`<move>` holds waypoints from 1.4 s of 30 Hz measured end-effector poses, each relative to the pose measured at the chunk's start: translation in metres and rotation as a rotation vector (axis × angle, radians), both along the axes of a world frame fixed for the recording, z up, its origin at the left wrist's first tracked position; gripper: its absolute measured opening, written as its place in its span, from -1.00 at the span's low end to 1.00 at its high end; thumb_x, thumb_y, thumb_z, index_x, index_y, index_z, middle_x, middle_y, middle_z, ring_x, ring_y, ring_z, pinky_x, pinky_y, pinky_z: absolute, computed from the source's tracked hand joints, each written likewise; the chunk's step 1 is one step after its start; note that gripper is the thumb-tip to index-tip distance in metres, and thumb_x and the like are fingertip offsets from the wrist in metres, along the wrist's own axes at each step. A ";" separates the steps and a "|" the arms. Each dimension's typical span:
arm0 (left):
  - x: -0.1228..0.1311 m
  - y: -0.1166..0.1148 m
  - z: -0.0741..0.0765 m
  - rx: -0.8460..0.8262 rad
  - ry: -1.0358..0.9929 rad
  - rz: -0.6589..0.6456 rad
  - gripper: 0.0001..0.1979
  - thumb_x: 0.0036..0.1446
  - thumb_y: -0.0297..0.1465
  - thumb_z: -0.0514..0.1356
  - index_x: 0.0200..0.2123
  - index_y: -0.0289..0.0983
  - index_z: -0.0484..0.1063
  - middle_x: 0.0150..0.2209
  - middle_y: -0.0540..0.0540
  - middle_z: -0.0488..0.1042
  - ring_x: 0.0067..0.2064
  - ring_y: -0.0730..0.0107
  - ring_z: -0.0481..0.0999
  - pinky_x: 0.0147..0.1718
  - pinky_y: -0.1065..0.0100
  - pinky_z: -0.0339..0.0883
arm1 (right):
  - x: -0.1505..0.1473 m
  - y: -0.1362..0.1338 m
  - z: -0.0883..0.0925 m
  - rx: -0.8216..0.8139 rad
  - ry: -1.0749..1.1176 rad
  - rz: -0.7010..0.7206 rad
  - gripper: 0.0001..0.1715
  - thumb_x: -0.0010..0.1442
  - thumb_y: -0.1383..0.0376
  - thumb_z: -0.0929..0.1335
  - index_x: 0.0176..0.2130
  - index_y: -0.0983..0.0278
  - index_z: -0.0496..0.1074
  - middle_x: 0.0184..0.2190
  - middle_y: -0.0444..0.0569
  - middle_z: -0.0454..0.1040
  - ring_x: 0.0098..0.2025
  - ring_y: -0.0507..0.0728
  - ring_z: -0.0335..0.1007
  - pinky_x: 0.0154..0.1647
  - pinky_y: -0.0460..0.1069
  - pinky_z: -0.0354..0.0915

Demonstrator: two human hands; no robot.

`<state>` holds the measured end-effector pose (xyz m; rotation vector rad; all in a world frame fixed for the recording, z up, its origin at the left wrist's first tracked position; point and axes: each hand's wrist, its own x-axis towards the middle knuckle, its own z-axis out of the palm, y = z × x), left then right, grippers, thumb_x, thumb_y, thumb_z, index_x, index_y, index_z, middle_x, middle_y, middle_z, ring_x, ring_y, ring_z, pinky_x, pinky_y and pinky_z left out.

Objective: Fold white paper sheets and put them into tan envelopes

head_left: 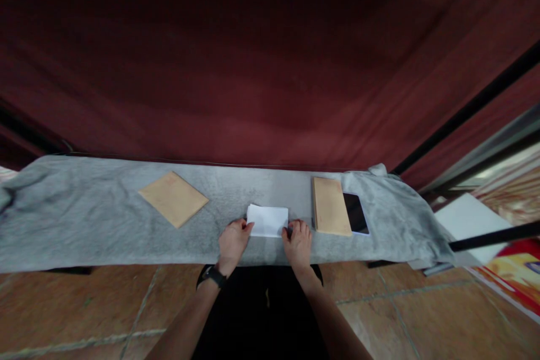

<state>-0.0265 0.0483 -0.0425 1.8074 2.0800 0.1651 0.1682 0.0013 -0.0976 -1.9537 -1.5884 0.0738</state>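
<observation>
You have both hands on the small white paper, a flat oblong piece with at least two layers (pixel 267 220). It lies near the middle of the long, thin surface, which is covered with a soft grey cloth (pixel 112 236), and it sits a bit closer to the near edge than to the far edge. Your hands are apart, one at each end of the paper. Your left hand (pixel 233 241) pinches the left end, with the thumb on top. Your right hand (pixel 298 242) holds the right end near its bottom corner, with its fingers curled. You wear a black watch with a dark strap (pixel 215 276) on your left wrist.

To the left of your left hand, well apart from it, a flat tan paper envelope (pixel 174 199) lies turned at a slant, with its top corner close to the far edge of the surface. Just to the right of your right hand, a neat pile of tan paper envelopes (pixel 332 206) lies with its short bottom side toward the near edge. A flat dark device with a shiny screen and a pale rim (pixel 356 214) peeks out from under the right side of the pile. Past the far edge hangs a big dark red cloth (pixel 261 95)
</observation>
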 end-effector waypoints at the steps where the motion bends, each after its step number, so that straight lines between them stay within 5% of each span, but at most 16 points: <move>1: 0.000 0.000 0.000 0.006 0.009 0.000 -0.64 0.30 -0.11 0.06 -0.21 -0.21 0.54 -0.23 -0.19 0.63 -0.19 0.21 0.60 -0.35 0.38 0.24 | 0.000 0.000 0.000 -0.004 -0.003 -0.002 -0.81 0.29 0.21 0.26 -0.14 0.23 0.37 -0.18 0.08 0.43 -0.09 0.28 0.33 -0.05 0.13 0.20; 42: 0.012 -0.001 0.000 0.025 0.128 0.005 -0.67 0.33 -0.21 0.04 -0.11 -0.27 0.50 -0.21 -0.22 0.59 -0.10 0.11 0.57 -0.16 0.26 0.36 | 0.001 0.006 0.001 -0.114 -0.106 -0.037 -0.64 0.28 0.20 0.33 0.07 0.14 0.43 -0.03 0.07 0.40 -0.02 0.25 0.29 -0.01 0.10 0.13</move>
